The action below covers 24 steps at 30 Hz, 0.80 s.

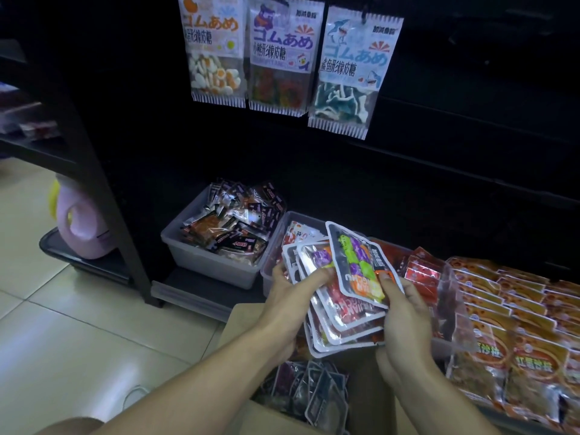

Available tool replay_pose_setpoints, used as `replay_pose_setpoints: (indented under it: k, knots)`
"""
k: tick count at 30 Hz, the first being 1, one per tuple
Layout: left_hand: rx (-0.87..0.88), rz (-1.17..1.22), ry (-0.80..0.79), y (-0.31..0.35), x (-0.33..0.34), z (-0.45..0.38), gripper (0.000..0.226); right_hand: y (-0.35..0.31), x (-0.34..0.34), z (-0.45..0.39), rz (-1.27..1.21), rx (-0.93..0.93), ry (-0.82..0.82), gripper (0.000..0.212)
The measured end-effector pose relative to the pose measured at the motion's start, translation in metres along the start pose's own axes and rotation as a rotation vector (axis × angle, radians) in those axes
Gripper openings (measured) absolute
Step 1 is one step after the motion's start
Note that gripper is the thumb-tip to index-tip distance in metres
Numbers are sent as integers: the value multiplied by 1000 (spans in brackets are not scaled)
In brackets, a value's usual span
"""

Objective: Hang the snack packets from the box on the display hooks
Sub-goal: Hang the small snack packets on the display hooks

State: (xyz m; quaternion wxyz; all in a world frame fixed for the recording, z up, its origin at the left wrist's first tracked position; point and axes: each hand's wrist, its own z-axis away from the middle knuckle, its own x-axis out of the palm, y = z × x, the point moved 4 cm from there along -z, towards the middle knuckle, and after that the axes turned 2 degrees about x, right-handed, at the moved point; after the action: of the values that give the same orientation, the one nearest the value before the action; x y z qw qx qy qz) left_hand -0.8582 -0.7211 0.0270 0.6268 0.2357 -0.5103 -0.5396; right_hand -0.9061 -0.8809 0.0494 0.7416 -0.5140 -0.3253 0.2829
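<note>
My left hand (290, 296) grips a fanned stack of snack packets (339, 321) from the left side, thumb lying on top. My right hand (400, 321) pinches the top packet (361, 262), a grey-edged one with green, purple and orange print, at its lower right corner. Below my arms stands the cardboard box (270, 416) with several more dark packets (310, 394) inside. Three gummy packets (284, 54) hang on display hooks at the top of the black rack.
A grey bin of dark packets (201, 255) sits on the bottom shelf, a second bin (266, 271) beside it behind the stack. Orange packets (518, 324) fill the shelf at right. A pink jug (83, 224) stands left, above tiled floor.
</note>
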Motion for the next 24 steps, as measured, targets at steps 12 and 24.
replay_pose_setpoints:
  k: [12,24]
  knots:
    - [50,-80,-84,2,9,10,103,10,11,8,63,-119,69,26]
    - [-81,167,-22,20,-1,0,58,-27,17,-3,-190,-17,-47,13]
